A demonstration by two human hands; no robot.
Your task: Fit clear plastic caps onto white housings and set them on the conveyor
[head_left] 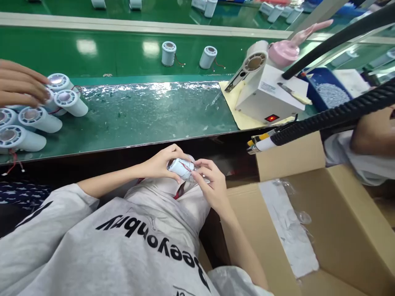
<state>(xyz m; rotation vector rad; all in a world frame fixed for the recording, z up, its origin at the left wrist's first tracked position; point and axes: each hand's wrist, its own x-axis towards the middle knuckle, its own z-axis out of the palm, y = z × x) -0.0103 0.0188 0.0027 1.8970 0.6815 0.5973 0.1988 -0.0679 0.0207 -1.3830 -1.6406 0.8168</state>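
Note:
Over my lap, my left hand [165,162] is wrapped round a light-blue fan motor cylinder [181,167] lying on its side. Thin red and dark wires run along its face. At its right end, the fingers of my right hand [211,181] pinch a clear plastic cover [197,176], which lies against the cylinder; how far it encloses the cylinder is hard to see. Several similar cylinders [40,119] with slotted round tops stand at the left of the green bench [148,119]. Another person's hand [21,84] reaches over them.
Two cylinders with wires stand on the green conveyor [117,53]. A white device box [271,94] with a lit red switch carries a handheld fan [256,61]. Black hose [333,111] crosses at right. Below it sits an open cardboard box [348,213] with clear plastic pieces inside.

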